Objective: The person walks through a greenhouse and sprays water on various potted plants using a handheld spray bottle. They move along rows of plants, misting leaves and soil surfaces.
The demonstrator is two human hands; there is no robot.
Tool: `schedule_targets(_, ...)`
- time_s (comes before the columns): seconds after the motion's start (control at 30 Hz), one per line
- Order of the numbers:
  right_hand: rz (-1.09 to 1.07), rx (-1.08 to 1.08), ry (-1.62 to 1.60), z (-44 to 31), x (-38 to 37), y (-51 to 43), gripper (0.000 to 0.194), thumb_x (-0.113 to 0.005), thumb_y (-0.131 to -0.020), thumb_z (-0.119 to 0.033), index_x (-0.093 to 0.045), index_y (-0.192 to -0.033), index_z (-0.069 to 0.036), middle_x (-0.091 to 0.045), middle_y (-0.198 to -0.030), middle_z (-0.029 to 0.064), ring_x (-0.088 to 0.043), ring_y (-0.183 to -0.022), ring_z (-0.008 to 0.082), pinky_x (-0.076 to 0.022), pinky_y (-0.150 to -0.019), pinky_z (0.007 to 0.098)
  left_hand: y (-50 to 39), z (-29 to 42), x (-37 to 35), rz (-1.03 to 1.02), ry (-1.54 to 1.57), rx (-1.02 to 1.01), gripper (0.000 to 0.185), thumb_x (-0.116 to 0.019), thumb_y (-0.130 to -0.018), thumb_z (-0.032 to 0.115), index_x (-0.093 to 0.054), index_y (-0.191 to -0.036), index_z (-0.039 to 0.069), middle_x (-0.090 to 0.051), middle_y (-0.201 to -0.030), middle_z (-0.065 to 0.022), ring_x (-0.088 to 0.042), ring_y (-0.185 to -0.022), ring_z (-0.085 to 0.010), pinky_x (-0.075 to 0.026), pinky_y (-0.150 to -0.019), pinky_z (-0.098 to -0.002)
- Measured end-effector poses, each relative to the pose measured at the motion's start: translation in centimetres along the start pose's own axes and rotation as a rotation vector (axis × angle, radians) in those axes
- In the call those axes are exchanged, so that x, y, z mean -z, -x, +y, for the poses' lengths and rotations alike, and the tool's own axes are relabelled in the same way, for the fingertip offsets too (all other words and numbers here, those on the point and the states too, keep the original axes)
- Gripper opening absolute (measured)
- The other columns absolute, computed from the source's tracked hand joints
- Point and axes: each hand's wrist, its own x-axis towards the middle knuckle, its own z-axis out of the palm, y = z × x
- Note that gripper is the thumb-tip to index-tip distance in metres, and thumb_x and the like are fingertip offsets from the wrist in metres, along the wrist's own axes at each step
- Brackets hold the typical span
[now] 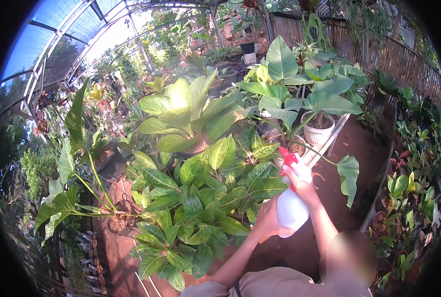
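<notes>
A white plastic spray bottle [293, 209] with a red trigger head is held up before me, tilted, its nozzle towards the leafy plants. My right hand [301, 182] is closed around its neck at the trigger. Under the lower body of the bottle, my left hand [269, 219] grips and supports it. Left of the hands spreads a dense group of speckled green foliage plants [190, 200]. Beyond them stands a broad-leaved potted plant [179, 111], with a faint haze over its leaves.
White ribbed pots [318, 130] with large-leaved plants stand on a pale rack ahead. A long-stemmed plant [70, 200] leans out at left. Rows of small potted plants [406, 189] line the right side, below a bamboo fence [409, 55]. A brown dirt path [348, 159] runs between.
</notes>
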Motion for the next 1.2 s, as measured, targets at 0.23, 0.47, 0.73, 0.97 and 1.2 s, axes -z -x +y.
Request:
schedule_targets(0.23, 0.166, -0.120, -0.029, 2.7, 5.8, -0.3, 0.014, -0.064, -0.087, -0.014, -0.062, -0.092, -0.001, -0.062, -0.068, 0.0028, -0.057, -0.063, 0.0097, -0.0445, -0.059, 0.0278, -4.5, 0.6, -3.8, -0.072, 0.003, -0.154, 0.104, -0.085, -0.050, 0.038, -0.036, -0.136, 0.005, -0.053, -0.126, -0.0201, -0.055, -0.113, -0.0390, -0.043, -0.096, -0.0482)
schedule_targets(0.47, 0.309, -0.134, -0.009, 4.8, 11.0, -1.6, 0.018, -0.067, -0.086, -0.019, -0.065, -0.082, -0.001, -0.060, -0.064, 0.0012, -0.054, -0.057, 0.0085, -0.0428, -0.053, 0.0265, -8.4, 1.8, -8.1, -0.133, 0.102, -0.237, 0.101, -0.084, -0.051, 0.038, -0.037, -0.133, 0.004, -0.056, -0.120, -0.0216, -0.058, -0.108, -0.0391, -0.045, -0.093, -0.0487)
schedule_targets(0.73, 0.284, -0.272, 0.053, 4.0, 14.5, -3.8, 0.024, -0.067, -0.083, -0.025, -0.065, -0.083, -0.001, -0.060, -0.064, 0.0015, -0.055, -0.057, 0.0101, -0.0440, -0.054, 0.0275, -11.2, 2.8, -11.7, -0.149, 0.303, -0.258, 0.099, -0.085, -0.056, 0.037, -0.035, -0.134, 0.003, -0.057, -0.116, -0.0213, -0.058, -0.108, -0.0375, -0.046, -0.093, -0.0476)
schedule_targets(0.97, 0.131, -0.101, 0.217, -0.3, 18.2, -9.5, 0.025, -0.067, -0.086, -0.026, -0.063, -0.082, -0.002, -0.060, -0.069, 0.0031, -0.057, -0.063, 0.0114, -0.0452, -0.060, 0.0280, -16.2, 7.2, -12.3, -0.094, 0.373, -0.304, 0.100, -0.083, -0.058, 0.041, -0.032, -0.134, 0.000, -0.059, -0.111, -0.0234, -0.060, -0.104, -0.0386, -0.048, -0.089, -0.0473)
schedule_targets(1.2, 0.256, -0.019, 0.212, -0.1, 17.7, -8.4, 0.028, -0.071, -0.083, -0.027, -0.060, -0.079, -0.002, -0.055, -0.064, 0.0005, -0.049, -0.062, 0.0084, -0.0399, -0.058, 0.0286, -16.8, 7.2, -11.3, -0.061, 0.258, -0.411, 0.094, -0.083, -0.055, 0.041, -0.038, -0.127, 0.001, -0.062, -0.104, -0.0232, -0.064, -0.093, -0.0405, -0.050, -0.084, -0.0477)
